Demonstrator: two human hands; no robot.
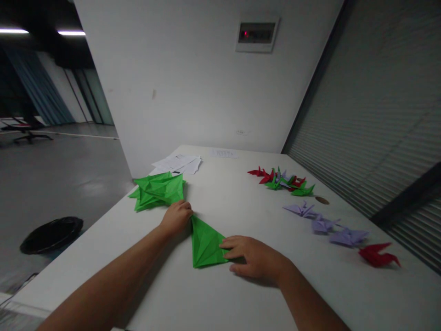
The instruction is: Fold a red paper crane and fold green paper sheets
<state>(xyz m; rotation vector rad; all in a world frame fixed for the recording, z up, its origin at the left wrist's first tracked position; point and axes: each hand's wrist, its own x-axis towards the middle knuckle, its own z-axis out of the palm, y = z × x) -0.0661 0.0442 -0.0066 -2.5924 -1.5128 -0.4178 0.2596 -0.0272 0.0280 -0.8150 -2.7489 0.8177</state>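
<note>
A green paper folded into a narrow triangle (205, 243) lies flat on the white table (241, 207). My left hand (176, 217) is curled into a pinch on the triangle's far tip. My right hand (253, 257) rests with its fingers stretched flat on the triangle's near right corner. Just beyond my left hand sits a pile of green folded papers (158, 189).
White sheets (181, 163) lie at the table's far end. Red, green and purple paper cranes (282, 180) cluster at the back right, with purple cranes (324, 224) and a red crane (377, 255) along the right side. A black bin (51, 234) stands on the floor at left.
</note>
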